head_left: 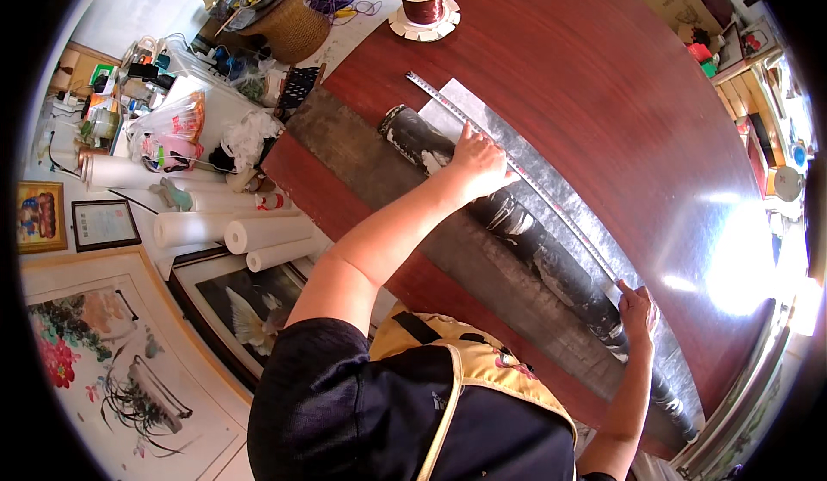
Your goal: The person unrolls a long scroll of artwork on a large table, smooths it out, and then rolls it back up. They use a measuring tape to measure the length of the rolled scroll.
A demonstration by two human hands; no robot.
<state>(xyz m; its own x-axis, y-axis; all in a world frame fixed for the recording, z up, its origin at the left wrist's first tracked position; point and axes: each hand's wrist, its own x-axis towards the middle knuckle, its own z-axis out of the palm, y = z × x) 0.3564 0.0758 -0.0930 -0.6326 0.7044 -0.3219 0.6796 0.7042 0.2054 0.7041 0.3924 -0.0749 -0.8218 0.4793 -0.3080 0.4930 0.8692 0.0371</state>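
A long, thin silver ruler (564,216) with markings lies slantwise across the table, from the upper left toward the lower right. My left hand (476,167) rests over the dark roller and closes on the ruler's edge, its thumb and fingers touching the strip. At the ruler's lower right end, my right hand (637,313) is closed on it, its palm side hidden. Alongside the ruler runs a long black roller (551,261) with worn, pale patches and a thinner end at the lower right. Beneath them is a smooth grey sheet (594,214).
The reddish-brown table (568,59) curves in the view. On its far side stands a spool of copper-coloured wire (424,12). A dark grey strip (345,141) lies under the roller. Left of the table are white paper rolls (267,233), framed pictures (112,360) and plastic bags (177,132).
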